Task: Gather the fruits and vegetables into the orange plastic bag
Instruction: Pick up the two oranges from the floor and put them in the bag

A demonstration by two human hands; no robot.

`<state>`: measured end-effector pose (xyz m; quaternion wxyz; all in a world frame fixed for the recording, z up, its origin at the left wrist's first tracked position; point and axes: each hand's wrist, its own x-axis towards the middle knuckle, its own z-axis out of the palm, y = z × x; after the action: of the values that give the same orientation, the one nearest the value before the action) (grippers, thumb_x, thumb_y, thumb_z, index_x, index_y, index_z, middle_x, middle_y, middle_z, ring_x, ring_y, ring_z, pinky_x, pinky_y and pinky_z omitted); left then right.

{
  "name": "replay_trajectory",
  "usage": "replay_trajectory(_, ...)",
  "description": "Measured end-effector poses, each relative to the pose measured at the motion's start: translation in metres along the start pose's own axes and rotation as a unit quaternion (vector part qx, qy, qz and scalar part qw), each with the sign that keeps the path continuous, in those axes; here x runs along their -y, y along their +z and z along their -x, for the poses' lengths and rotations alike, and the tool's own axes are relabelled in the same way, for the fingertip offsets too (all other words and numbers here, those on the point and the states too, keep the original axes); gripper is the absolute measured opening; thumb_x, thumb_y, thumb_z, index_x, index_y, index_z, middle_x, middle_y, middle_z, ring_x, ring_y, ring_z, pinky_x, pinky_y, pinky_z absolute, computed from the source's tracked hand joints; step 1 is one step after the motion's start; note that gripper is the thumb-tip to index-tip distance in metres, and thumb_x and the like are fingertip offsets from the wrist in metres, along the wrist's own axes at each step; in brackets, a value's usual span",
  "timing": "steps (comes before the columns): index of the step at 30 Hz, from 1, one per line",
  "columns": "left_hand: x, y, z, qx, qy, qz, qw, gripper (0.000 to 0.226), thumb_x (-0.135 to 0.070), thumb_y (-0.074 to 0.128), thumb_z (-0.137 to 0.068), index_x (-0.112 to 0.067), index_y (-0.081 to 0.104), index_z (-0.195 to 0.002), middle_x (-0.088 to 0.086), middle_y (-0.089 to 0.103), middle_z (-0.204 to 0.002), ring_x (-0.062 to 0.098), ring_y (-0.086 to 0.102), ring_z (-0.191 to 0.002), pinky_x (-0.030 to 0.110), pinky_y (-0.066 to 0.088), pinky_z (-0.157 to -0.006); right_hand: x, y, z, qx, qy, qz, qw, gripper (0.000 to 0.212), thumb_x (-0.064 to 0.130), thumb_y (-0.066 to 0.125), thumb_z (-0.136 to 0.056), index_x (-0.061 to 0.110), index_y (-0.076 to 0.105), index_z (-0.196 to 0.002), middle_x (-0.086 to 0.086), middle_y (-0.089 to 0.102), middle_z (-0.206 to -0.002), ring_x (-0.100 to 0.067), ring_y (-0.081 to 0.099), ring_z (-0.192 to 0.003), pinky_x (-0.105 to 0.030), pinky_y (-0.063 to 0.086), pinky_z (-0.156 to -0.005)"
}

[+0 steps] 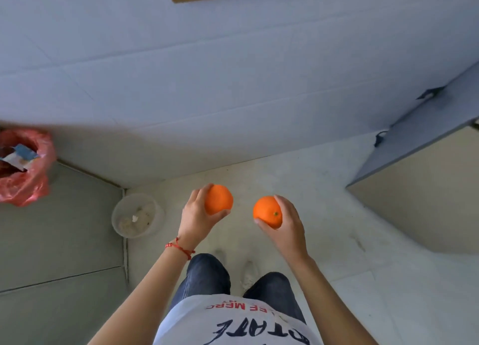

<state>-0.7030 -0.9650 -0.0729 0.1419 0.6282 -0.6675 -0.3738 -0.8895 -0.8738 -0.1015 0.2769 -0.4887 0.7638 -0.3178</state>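
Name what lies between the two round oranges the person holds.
Nothing. In the head view, only bare pale floor shows between the left hand's orange and the right hand's orange; they do not touch.

- Left hand (195, 215), forearm rising toward 1 o'clock, fingers curled around an orange (219, 199).
- Right hand (287, 223), forearm rising toward 11 o'clock, cups a second orange (267, 211), apart from the first.

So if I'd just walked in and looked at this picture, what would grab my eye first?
Two bright oranges in the middle: the left hand holds one orange, the right hand the other orange, above a pale floor. At the far left edge sits a crumpled reddish-orange plastic bag, open, and a pale bucket stands by the wall.
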Motion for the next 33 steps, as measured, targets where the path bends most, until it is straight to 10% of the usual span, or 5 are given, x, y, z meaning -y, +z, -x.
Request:
replay_trajectory(13,-0.076,0.050,-0.056,0.245,0.225,-0.091,0.938,0.076,-0.030,0.075,-0.071,-0.017,0.035,-0.135,0.008,0.039,-0.138,0.030,0.045,-0.117,0.030,0.039,-0.086,-0.021,-0.030,0.045,-0.245,0.235,-0.065,0.938,0.075,0.043,0.073,-0.072,0.026,0.035,-0.135,0.001,0.041,-0.140,-0.018,0.043,-0.124,-0.033,0.044,-0.093)
replay_trajectory(33,-0.146,0.193,0.147,0.544,0.491,-0.167,0.659,0.074,-0.025,0.077,-0.070,-0.014,0.040,-0.133,0.010,0.043,-0.136,0.029,0.048,-0.116,0.032,0.038,-0.091,-0.018,-0.018,0.304,-0.561,0.525,-0.124,0.628,0.074,0.039,0.073,-0.072,0.024,0.037,-0.135,-0.003,0.043,-0.138,-0.023,0.046,-0.122,-0.043,0.045,-0.097)
